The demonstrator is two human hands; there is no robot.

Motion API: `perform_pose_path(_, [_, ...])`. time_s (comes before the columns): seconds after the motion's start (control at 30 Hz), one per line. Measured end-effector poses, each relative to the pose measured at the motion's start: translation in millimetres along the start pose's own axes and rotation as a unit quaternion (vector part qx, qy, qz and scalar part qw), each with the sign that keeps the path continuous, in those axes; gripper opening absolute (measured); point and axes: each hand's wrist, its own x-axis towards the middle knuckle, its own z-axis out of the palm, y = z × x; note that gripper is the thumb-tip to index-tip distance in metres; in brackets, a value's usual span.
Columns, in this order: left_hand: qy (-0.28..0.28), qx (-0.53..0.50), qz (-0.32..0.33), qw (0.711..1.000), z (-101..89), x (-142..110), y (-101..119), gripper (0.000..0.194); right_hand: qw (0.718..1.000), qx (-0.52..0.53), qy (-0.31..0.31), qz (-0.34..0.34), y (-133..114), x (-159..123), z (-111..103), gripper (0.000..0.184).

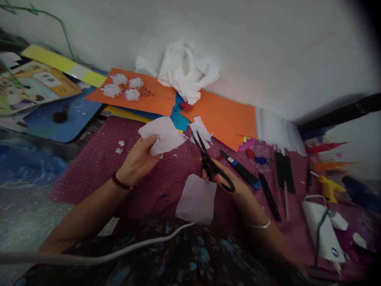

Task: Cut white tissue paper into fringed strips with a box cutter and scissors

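My left hand (pixel 137 163) pinches a piece of white tissue paper (pixel 163 134) between thumb and fingers, held above the checked cloth. In my right hand (pixel 222 174) is a pair of black scissors (pixel 212 161), its blades slightly apart and pointing up and to the left, to the right of the held paper. Behind the blades lies a torn white paper scrap (pixel 202 129). Another square of white tissue paper (pixel 197 198) rests on the cloth near my body, below the scissors.
Orange sheets (pixel 226 115) lie at the back, one bearing white paper flowers (pixel 119 85). Crumpled white tissue (pixel 187 71) stands by the wall. On the right are a utility knife (pixel 242 170), a yellow glue gun (pixel 330 187) and a white power strip (pixel 323 230). A cable (pixel 98 259) crosses my lap.
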Motion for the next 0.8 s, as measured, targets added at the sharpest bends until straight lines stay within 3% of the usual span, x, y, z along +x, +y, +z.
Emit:
perform_pose_path(0.2, [-0.017,-0.024,0.022,0.999,4.8,2,-6,0.053,0.998,-0.057,-0.031,0.015,-16,-1,0,0.080])
perform_pose_path(0.43, [0.020,-0.020,0.053,0.998,5.3,1,-2,0.045,0.993,-0.065,-0.094,0.025,-22,10,-8,0.073])
perform_pose_path(0.8, [-0.002,0.142,0.038,0.989,-5.3,6,-7,0.026,0.991,-0.061,-0.111,0.040,-35,30,-9,0.068])
